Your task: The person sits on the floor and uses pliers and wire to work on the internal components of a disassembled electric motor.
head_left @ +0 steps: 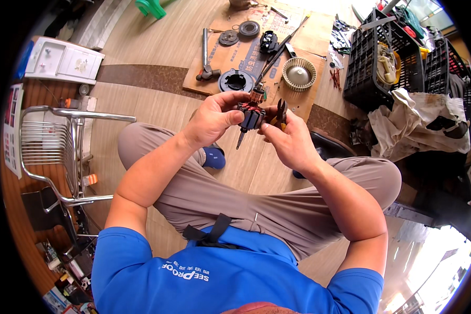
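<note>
Above the floor between my knees I hold a motor armature (pixel 251 118), with a copper commutator at its upper end, reddish windings, a dark core and a metal shaft pointing down. My left hand (pixel 214 119) grips its left side between thumb and fingers. From the other side, my right hand (pixel 292 140) has its thumb and fingertips at the core. Diagonal cutters (pixel 281 111) with yellow handles are also tucked in that right hand, jaws upward; the palm hides most of their handles.
Beyond my hands, a cardboard sheet (pixel 319 31) carries a hammer (pixel 205 49), a black round housing (pixel 224 82), a pale fan wheel (pixel 299 74) and dark round parts (pixel 249 28). Black crates (pixel 358 68) and cloth (pixel 403 131) stand right. A metal chair (pixel 52 112) is left.
</note>
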{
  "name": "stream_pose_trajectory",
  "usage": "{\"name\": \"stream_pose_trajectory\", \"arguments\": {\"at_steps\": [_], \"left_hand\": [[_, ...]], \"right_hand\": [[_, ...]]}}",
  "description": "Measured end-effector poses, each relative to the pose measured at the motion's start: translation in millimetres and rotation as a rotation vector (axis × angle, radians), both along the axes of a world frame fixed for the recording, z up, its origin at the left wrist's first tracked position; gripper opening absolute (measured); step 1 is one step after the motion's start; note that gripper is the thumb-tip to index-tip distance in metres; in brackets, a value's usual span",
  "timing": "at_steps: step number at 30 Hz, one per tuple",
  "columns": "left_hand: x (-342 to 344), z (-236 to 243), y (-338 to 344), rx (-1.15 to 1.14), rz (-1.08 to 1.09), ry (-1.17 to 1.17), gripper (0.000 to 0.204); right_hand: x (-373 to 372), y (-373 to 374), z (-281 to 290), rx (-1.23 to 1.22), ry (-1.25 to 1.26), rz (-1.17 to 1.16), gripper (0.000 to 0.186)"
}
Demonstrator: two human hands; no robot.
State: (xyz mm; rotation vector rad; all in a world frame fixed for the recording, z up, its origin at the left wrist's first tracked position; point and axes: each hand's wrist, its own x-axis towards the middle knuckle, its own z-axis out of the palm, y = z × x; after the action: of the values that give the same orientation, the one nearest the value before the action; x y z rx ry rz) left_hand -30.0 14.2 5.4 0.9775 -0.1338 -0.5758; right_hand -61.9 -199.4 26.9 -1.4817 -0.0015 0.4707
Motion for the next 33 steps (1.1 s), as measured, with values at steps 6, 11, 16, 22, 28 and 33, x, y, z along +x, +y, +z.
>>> {"name": "stream_pose_trajectory", "arguments": {"at_steps": [6,11,16,22,28,33], "left_hand": [[-1,6,-3,0.026,-0.013,-0.008,0.045],[0,3,0,0.038,-0.004,0.096,0.042],[2,-1,1,0.018,-0.005,0.123,0.043],[2,2,1,-0.033,-0.022,0.134,0.045],[2,7,-1,-0.083,0.006,0.189,0.044],[1,9,-1,-0.050,-0.014,0.175,0.041]], "right_hand": [[1,0,0,-0.051,0.004,0.012,0.023],[7,-4,1,-0.179,0.000,0.024,0.034],[9,-9,-1,-0.329,-0.161,0.046,0.038],[18,-18,11,-0.589,-0.207,0.172,0.035],[22,-20,11,-0.357,0.090,0.149,0.031],[21,-24,13,-0.176,0.114,0.254,0.025]]}}
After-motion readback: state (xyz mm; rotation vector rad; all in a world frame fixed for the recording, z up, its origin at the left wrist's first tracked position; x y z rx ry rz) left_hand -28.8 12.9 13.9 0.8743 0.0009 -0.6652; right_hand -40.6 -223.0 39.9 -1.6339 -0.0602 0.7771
